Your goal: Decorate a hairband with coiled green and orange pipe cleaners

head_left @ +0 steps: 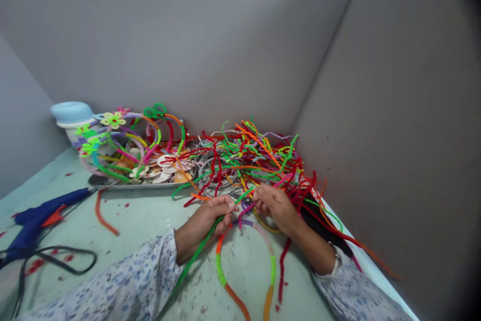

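Note:
My left hand (213, 214) is closed around a green pipe cleaner (195, 257) that runs down along my sleeve. My right hand (273, 205) is pinched on the top of a headband (246, 271) wrapped in orange, green and purple fuzz, which arches toward me on the table. Both hands meet at the near edge of a big tangled heap of red, green and orange pipe cleaners (259, 158).
A metal tray (124, 183) at the back left holds finished wrapped headbands (128, 140) and shell-like pieces. A pale blue container (72, 115) stands behind it. A blue glue gun (39, 216) with its black cord (71, 261) lies at left. Grey walls close the corner.

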Tool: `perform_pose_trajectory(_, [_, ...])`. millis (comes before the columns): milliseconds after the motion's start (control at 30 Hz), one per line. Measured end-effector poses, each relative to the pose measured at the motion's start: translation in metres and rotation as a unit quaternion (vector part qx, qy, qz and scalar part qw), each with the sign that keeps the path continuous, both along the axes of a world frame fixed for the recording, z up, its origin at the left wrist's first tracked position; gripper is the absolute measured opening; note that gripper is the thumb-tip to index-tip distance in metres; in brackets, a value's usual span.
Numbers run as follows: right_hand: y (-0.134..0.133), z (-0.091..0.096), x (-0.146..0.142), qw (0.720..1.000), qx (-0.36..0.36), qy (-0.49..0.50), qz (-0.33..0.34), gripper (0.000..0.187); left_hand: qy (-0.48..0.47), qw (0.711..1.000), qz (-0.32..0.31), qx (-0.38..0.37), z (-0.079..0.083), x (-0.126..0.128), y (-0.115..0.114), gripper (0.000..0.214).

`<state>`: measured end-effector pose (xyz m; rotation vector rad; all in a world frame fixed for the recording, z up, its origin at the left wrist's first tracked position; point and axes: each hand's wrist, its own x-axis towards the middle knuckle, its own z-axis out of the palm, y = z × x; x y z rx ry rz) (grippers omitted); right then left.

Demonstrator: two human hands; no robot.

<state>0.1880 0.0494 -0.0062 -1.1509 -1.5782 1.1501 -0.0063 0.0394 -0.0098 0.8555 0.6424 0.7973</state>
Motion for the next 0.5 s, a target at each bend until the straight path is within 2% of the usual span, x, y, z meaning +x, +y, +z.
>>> perform_pose_trajectory(100, [0.000,0.000,-0.005,0.991,-0.114,0.063,-0.001,0.047,0.045,0.999,0.014,0.026,-0.001,0.001,-0.001,0.012])
perform_pose_trajectory(167, [-0.001,0.002,-0.009,0.986,-0.144,0.077,-0.013,0.048,0.076,0.996,0.014,0.048,-0.001,0.002,-0.002,0.015])
perform_pose_trajectory(333, [-0.003,0.004,-0.013,0.991,-0.097,0.090,-0.021,0.040,0.084,0.995,0.005,0.060,0.002,0.004,-0.004,0.017])
perform_pose_trajectory(500, [-0.002,0.002,-0.006,0.990,-0.053,0.123,0.041,0.036,0.014,0.998,-0.058,-0.008,0.006,0.001,-0.006,0.014])
